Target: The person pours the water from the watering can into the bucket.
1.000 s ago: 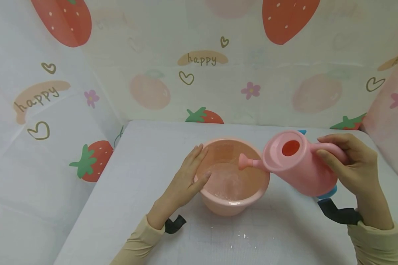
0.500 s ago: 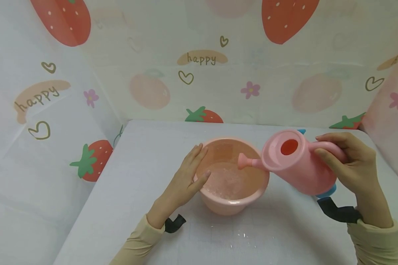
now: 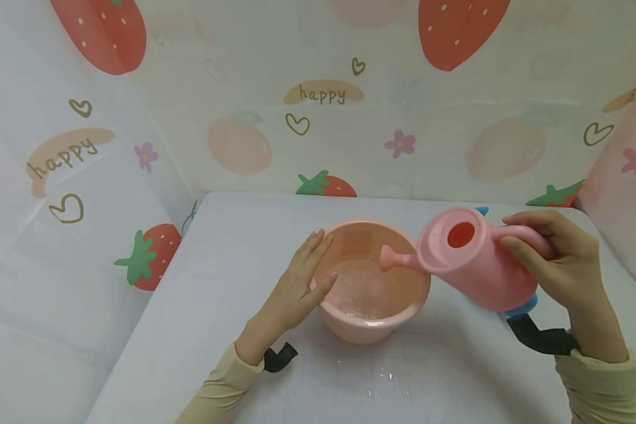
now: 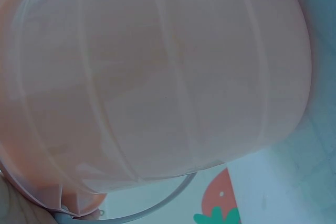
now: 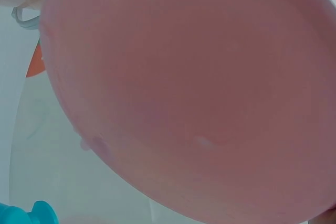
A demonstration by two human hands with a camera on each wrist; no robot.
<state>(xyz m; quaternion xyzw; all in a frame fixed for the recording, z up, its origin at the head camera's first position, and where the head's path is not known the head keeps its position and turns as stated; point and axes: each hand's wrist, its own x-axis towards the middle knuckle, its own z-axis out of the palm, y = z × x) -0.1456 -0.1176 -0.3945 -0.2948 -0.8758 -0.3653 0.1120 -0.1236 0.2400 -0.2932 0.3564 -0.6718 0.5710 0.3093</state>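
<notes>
In the head view a pale pink bucket (image 3: pixel 360 334) with shallow, rippled water in it stands mid-table. My left hand (image 3: pixel 297 282) rests on its left rim, fingers straight and thumb reaching over the inside edge. A thin grey bail handle (image 4: pixel 157 211) hangs beside the bucket in the left wrist view. My right hand (image 3: pixel 567 259) grips the handle of a pink watering can (image 3: pixel 487 271), tilted to the left. Its spout, ending in a sprinkler head, reaches over the bucket's right rim. The can's underside fills most of the right wrist view.
Something blue (image 3: pixel 527 305) lies mostly hidden behind the watering can; a turquoise piece (image 5: pixel 42 214) shows low in the right wrist view. Water drops (image 3: pixel 387 377) dot the white table (image 3: pixel 233 247) in front of the bucket. Strawberry-printed cloth (image 3: pixel 429 106) walls the back and sides.
The watering can and right hand have shifted very slightly to the left. Ripples in the bucket's water differ. The left hand stays on the rim.
</notes>
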